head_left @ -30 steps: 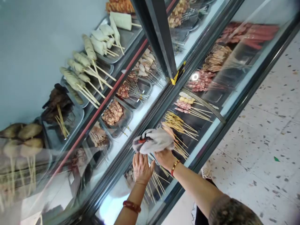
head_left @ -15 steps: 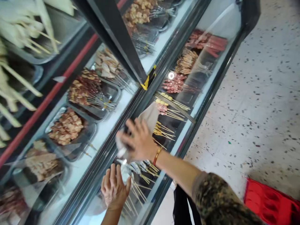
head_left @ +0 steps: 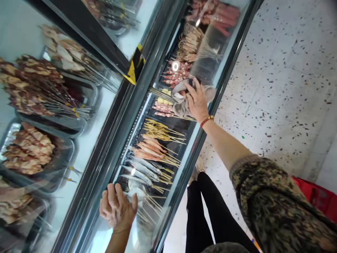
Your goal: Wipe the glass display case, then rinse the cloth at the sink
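Observation:
My right hand presses a greyish cloth against the sliding glass of a display case, over skewers of pale yellow pieces and pink meat. Bunched cloth shows on both sides of its fingers. Lower down, my left hand rests near the case's dark inner frame, beside the white skewered pieces. Its fingers are bent, the thumb stands apart, and no object shows in it. Between the hands, under the glass, lie skewered fish, orange skewers and yellow skewers.
Left of the frame, trays of meat skewers sit behind glass. A dark post with a yellow-black corner mark meets the frame. Speckled floor lies to the right, with a red object partly behind my sleeve.
My right hand has swept the cloth across the glass, up and toward the case's outer edge, uncovering the orange skewers. My left hand stays near the frame, its fingers more bent. The view has shifted.

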Motion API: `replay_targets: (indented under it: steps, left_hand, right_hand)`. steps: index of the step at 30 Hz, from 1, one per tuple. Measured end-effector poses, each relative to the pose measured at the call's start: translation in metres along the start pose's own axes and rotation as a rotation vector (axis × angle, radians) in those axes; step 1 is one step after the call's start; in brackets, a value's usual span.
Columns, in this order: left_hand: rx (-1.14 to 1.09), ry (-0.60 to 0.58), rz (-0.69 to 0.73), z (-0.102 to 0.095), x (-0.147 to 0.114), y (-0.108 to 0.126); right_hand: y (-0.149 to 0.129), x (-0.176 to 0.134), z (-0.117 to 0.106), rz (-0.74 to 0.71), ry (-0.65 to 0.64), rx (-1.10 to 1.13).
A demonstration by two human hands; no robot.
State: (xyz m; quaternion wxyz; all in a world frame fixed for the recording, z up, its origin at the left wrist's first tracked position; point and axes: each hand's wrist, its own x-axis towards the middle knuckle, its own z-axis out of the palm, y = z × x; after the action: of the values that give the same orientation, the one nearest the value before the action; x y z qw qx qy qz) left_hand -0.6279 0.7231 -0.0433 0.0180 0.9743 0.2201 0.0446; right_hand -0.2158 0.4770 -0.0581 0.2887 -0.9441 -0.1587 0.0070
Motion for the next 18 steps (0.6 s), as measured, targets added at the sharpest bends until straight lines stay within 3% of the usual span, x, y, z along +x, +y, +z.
replay_targets:
  steps: [2,6,8,10,13,16,18]
  left_hand:
    - [-0.001,-0.021,0.005,0.001,0.0,0.0]
    - [0.046,-0.019,0.051,0.0,0.002,0.002]
    - [0.077,0.004,0.074,0.0,0.003,0.004]
    - [0.107,0.015,0.098,-0.001,0.005,0.007]
    - [0.121,-0.002,0.115,-0.004,0.006,0.011]
    - [0.116,-0.023,0.1,-0.006,0.006,0.015]
    - [0.121,-0.023,0.097,-0.007,0.006,0.016]
  right_hand:
    - [-0.003,-0.048,0.018,0.092,0.046,0.065]
    - [-0.037,-0.194,0.054,0.122,0.038,0.233]
    - [-0.047,-0.247,0.056,0.131,-0.004,0.287]
    - [-0.045,-0.275,0.049,0.109,-0.068,0.323]
    - [-0.018,-0.261,0.032,0.07,-0.065,0.344]
    - [0.03,-0.201,0.028,0.174,0.045,0.279]
    - [0.056,-0.168,0.039,0.262,0.106,0.249]
